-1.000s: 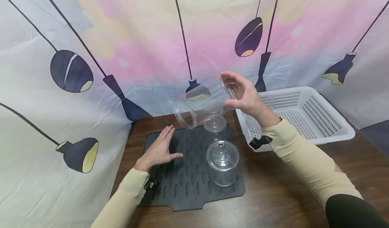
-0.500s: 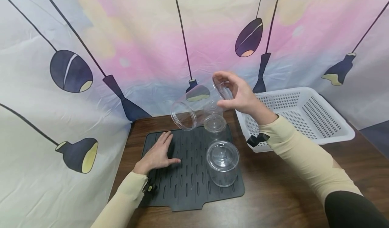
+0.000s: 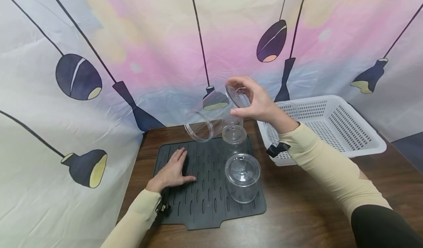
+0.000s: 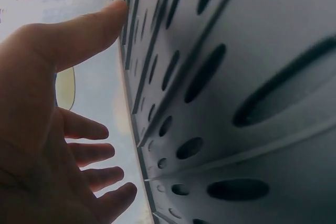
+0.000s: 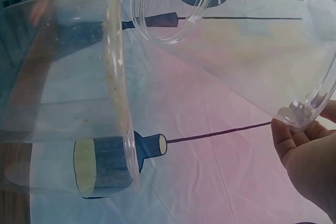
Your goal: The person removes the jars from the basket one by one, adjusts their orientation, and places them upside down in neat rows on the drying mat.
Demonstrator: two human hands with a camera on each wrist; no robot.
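My right hand (image 3: pixel 256 99) grips a clear plastic jar (image 3: pixel 216 106) by its far end, fingers and thumb spread around the edge. The jar is tilted in the air above the back of a dark grey slotted mat (image 3: pixel 201 189), its ringed rim facing down and left. In the right wrist view my fingers (image 5: pixel 294 140) pinch the jar's edge. My left hand (image 3: pixel 170 172) is over the left of the mat with fingers extended, holding nothing. The left wrist view shows its thumb (image 4: pixel 89 35) apart from the other fingers.
A clear lidded jar (image 3: pixel 242 178) stands on the mat's right side. Behind it stands another clear container (image 3: pixel 234 135). A white perforated basket (image 3: pixel 360 134) sits at the back right of the wooden table (image 3: pixel 297 211). A printed cloth (image 3: pixel 158 57) hangs behind.
My right hand has moved left and slightly down at its wrist, its end of the jar coming nearer to me. My left hand has lowered toward the mat.
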